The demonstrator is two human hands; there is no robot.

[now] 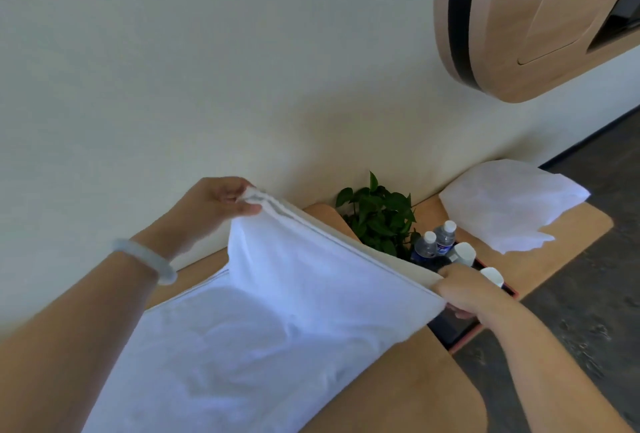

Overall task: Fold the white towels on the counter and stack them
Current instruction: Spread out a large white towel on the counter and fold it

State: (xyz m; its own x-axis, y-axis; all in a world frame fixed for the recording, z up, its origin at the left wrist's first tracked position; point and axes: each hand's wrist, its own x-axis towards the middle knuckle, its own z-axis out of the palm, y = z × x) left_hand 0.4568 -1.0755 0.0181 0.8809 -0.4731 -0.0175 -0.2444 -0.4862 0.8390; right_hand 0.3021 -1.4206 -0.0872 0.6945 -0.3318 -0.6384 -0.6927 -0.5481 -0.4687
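Towel (pixel 277 311): upper edge pinched at both corners. Left hand (pixel 214 200) has fingers and thumb curled on one corner, right hand (pixel 467 290) gripping the other. Edge raised taut; the rest lies on the counter (pixel 398 380). Past the towel's right corner: plant (pixel 377 218), bottles (pixel 436 242), then a crumpled second towel (pixel 512 204).

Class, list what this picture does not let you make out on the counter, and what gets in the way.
Head view:
Hidden by the lifted towel: the counter beneath it.
Cut off by the bottom edge: the towel's near end.
Hidden behind towel and bottles: the pot of the plant.
Too small to read: the bottles' labels.
Washed out: the white bundle at the far end; folds unclear.
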